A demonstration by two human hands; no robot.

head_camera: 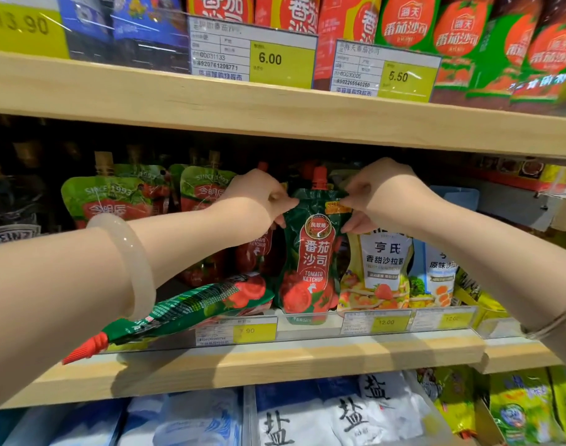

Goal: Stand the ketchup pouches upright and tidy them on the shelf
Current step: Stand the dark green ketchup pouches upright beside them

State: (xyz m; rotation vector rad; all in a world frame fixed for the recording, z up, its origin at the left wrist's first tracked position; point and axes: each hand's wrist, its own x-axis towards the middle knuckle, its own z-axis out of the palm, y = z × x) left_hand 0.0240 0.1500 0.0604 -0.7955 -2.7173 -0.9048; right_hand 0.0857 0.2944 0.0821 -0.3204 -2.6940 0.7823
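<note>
A dark green tomato ketchup pouch (312, 252) with a red cap stands upright at the front of the middle shelf (275, 358). My left hand (259, 197) pinches its upper left corner and my right hand (378, 194) pinches its upper right corner. A second pouch of the same kind (191, 307) lies flat to the left, its red cap poking out over the shelf edge. Another upright ketchup pouch (255, 249) stands partly hidden behind my left wrist.
Light green pouches (114, 197) stand at the left of the same shelf, salad dressing pouches (381, 268) at the right. Price tags (236, 333) line the shelf front. The shelf above holds red and green sauce bottles (403, 24); salt bags (307, 416) lie below.
</note>
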